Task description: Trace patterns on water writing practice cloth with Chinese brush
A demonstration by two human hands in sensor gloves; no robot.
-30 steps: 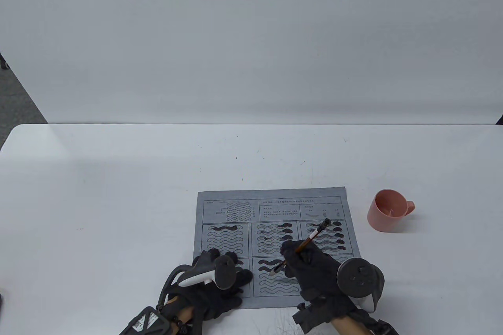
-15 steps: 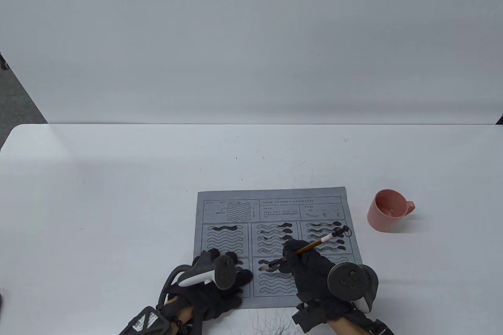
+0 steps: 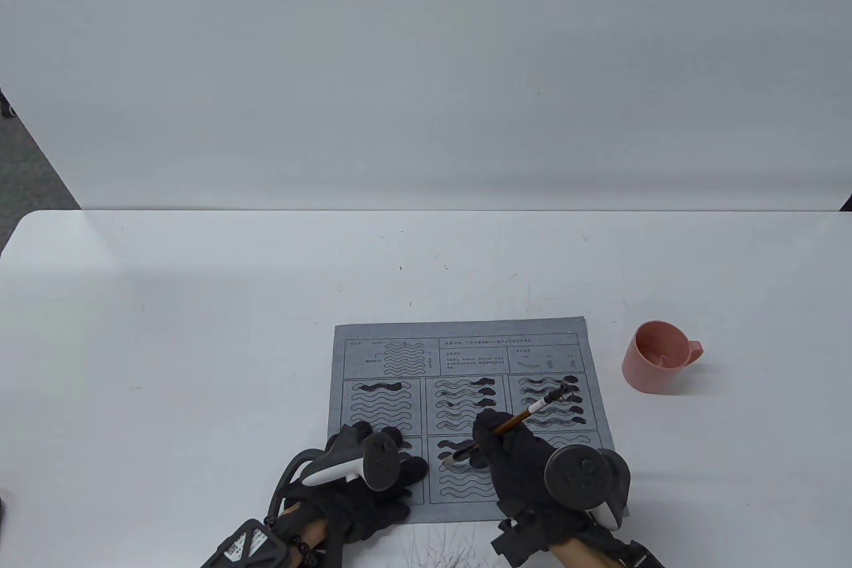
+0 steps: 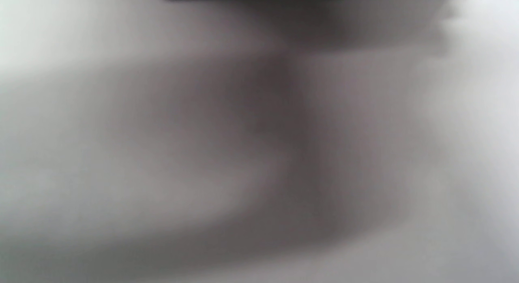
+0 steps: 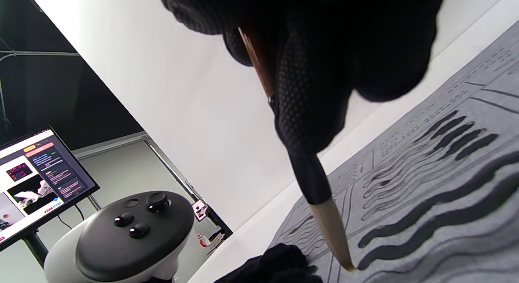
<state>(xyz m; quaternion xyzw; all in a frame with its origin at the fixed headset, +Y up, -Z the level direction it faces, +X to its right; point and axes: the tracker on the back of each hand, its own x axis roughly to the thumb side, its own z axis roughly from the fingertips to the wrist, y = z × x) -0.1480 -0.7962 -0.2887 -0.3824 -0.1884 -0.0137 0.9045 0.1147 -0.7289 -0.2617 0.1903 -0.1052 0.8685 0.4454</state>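
Your fingers [image 5: 312, 92] on the right hand [image 3: 526, 461] are curled round the shaft of the Chinese brush [image 3: 509, 423], pinching it low, just above the bristles. The shaft slants up and away to the right, its far end over the upper right panel of the water writing practice cloth [image 3: 466, 335]. The cloth lies flat on the tabletop [image 3: 200, 328], near the front edge.

Over the last second you have swung the brush: the shaft now leans lower and further right, and the tip has travelled left along the second wavy line of the lower middle panel. In the right wrist view the pale tip [image 5: 336, 238] touches the cloth at the left end of a dark wet stroke. I judge that you are at the start or end of that line, with the outlined waves below it not yet filled.

Your left hand [image 3: 363, 481] has not moved. It rests flat on the lower left part of the cloth, fingers spread and relaxed, pinning the sheet. The left wrist view is only blur, so it adds nothing.

The pink cup [image 3: 655, 358] stands well apart to the right of the cloth. Several strokes in the upper panels look partly faded, so the tip may need wetting again before long.
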